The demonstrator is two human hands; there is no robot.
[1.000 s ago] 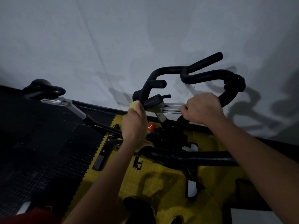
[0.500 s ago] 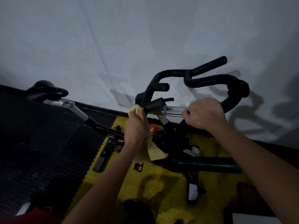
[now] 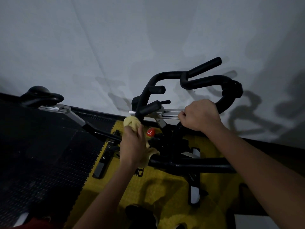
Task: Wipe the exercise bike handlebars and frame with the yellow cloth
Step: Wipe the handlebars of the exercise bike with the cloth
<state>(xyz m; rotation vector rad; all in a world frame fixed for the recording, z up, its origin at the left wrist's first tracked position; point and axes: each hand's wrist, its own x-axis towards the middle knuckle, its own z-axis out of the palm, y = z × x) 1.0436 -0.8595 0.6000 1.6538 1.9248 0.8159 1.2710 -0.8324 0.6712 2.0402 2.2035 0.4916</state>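
Lower down the black handlebars (image 3: 194,78) the yellow cloth (image 3: 132,122) has been slid.
It is soft and light, bunched in the closed left hand (image 3: 132,146); the bar is clamped by the right hand (image 3: 200,115).

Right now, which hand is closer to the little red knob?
Left. The left hand, gripping the yellow cloth, sits right beside the red knob; the right hand is farther, up on the handlebar.
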